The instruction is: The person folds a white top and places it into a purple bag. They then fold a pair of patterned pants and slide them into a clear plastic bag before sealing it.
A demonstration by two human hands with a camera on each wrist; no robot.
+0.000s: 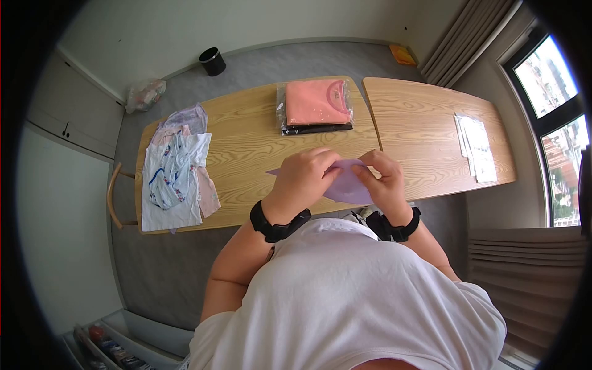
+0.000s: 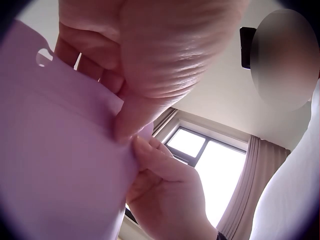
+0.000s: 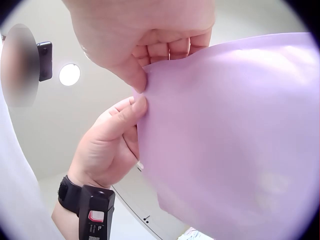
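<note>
A lilac plastic bag [image 1: 350, 186] hangs from both hands, close in front of the torso and over the table's near edge. My left hand [image 1: 303, 182] pinches its upper edge between thumb and fingers. Right beside it, my right hand [image 1: 388, 185] pinches the same edge, and the two thumbs nearly meet. In the left wrist view the lilac bag [image 2: 60, 145] shows a small cut-out hole near one corner. From the right wrist view, the broad face of the bag [image 3: 230, 125] spreads away from the fingertips, with a pale patch low on it.
On the wooden table [image 1: 246, 148] lies a folded pink shirt [image 1: 314, 102] in clear wrapping, over a black item. Loose clothes [image 1: 176, 172] cover the left end. White packets [image 1: 478, 148] lie on the right-hand table. A chair [image 1: 117, 197] stands at left, a black bin [image 1: 213, 61] beyond.
</note>
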